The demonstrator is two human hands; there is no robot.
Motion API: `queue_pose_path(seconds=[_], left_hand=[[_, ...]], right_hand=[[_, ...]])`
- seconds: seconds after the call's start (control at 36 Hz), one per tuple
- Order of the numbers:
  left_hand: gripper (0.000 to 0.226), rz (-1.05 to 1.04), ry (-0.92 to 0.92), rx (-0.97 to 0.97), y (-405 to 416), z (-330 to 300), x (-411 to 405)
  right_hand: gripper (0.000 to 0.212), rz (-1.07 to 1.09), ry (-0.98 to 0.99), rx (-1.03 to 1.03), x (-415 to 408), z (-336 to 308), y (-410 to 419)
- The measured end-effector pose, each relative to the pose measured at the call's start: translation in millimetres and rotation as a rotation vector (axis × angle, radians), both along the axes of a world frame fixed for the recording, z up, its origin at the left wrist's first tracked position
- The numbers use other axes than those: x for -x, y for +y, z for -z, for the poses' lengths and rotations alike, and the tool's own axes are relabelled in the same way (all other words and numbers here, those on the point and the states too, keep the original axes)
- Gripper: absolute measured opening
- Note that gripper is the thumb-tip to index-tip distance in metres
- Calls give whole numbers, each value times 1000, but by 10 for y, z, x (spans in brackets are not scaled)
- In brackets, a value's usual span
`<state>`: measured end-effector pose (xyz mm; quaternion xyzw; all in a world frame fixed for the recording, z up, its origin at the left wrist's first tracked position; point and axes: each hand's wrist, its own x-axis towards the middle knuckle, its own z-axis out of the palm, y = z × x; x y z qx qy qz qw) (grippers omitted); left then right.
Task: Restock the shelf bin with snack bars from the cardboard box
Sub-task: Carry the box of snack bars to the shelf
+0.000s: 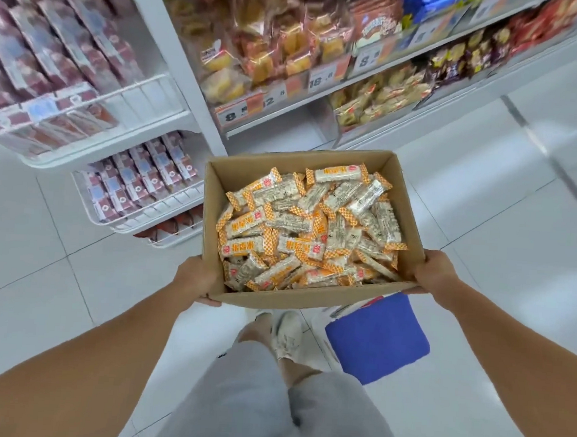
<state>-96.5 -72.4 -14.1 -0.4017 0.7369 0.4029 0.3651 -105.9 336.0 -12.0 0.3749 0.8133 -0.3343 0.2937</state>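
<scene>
An open cardboard box is held out in front of the person, above the white tiled floor. It is heaped with snack bars in clear wrappers with orange checked ends, lying every which way and filling most of the box. To the left of the box, white wire baskets on a rack hold rows of reddish packets standing on edge. Beyond the box, white shelves carry bagged cakes and other snacks behind price tags. Just below the box, near its right corner, a blue-topped stool stands on the floor beside the person's shoes.

The left hand grips the near left corner of the box, fingers curled under its bottom edge. The right hand grips the near right corner, thumb on the rim and fingers wrapped underneath. Both arms reach forward, almost straight.
</scene>
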Motion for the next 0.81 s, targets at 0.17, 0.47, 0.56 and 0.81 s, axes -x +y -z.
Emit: queue_pose_path(seconds=[0.17, 0.47, 0.56, 0.81], left_hand=[[17, -36, -75, -69, 53, 199, 271], [17, -92, -108, -107, 347, 306, 252], [16, -74, -99, -56, 466, 382, 230], [22, -83, -127, 52, 1157, 542, 155]], right_hand=[[22, 0, -85, -46, 428, 56, 22], [25, -54, -140, -84, 934, 107, 267], [22, -95, -144, -92, 1008, 181, 385], [16, -292, -137, -111, 1307, 562, 879]])
